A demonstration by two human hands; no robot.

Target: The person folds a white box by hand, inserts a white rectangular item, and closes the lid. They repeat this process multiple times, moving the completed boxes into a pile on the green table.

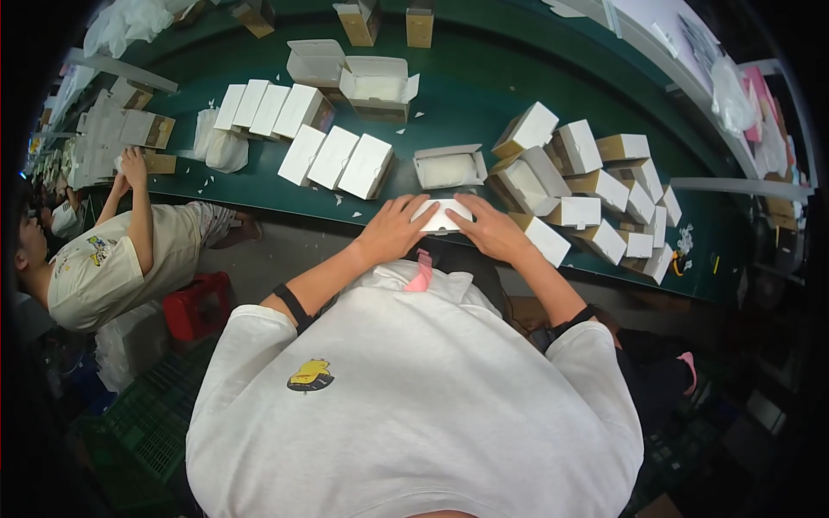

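Note:
At the near edge of the green table, a small white carton (443, 217) sits between my hands. My left hand (390, 229) grips its left side, and my right hand (498, 233) grips the right side, with fingers across its top. Just beyond it lies an open box (477, 157) with a white wrapped item (446, 170) inside. To the right of my right hand stands another open box (546, 164) holding something white. Several white-topped boxes crowd around that one, including a white box (542, 240) close to my right wrist.
Closed boxes (332, 159) stand in two rows at left, beside a clear plastic bag (226, 148). Farther back are open boxes (376, 110). White scraps lie on the green table (466, 95). At left a co-worker (129, 259) handles boxes near a red stool (197, 308).

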